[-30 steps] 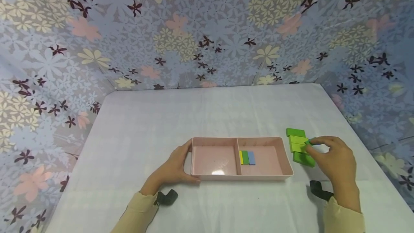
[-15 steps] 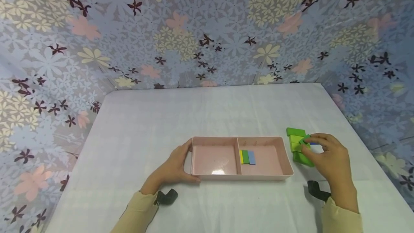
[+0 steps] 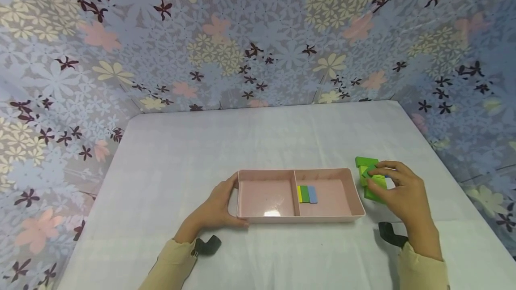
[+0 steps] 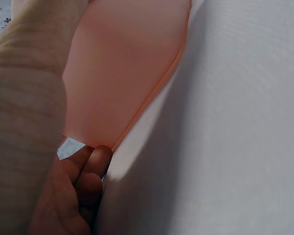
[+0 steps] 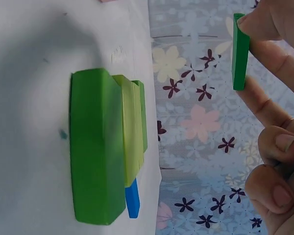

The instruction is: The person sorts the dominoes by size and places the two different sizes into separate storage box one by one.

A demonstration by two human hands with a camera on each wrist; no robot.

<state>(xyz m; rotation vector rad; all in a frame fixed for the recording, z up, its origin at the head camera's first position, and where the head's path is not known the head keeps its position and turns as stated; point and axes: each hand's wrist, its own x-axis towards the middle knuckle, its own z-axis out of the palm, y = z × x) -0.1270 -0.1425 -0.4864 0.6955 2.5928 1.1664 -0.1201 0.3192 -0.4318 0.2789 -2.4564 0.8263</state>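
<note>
Between thumb and fingers, my right hand pinches a thin green block, raised above the group of blocks at the right. That group has green blocks at its ends, yellow-green blocks between them, and a blue block partly hidden behind. My left hand grips the left end of a pink two-compartment box, its thumb along the front side. Inside the right compartment, a yellow block, a green block and a light blue block lie side by side against the divider.
The box and blocks rest on a white cloth-covered table. Flowered fabric rises behind the table and along both sides. A dark strap piece juts from the left wrist, another from the right.
My right hand has moved left with the pinched green block, now over the block group beside the box. My left hand keeps its grip on the box. The head view has shifted slightly.
</note>
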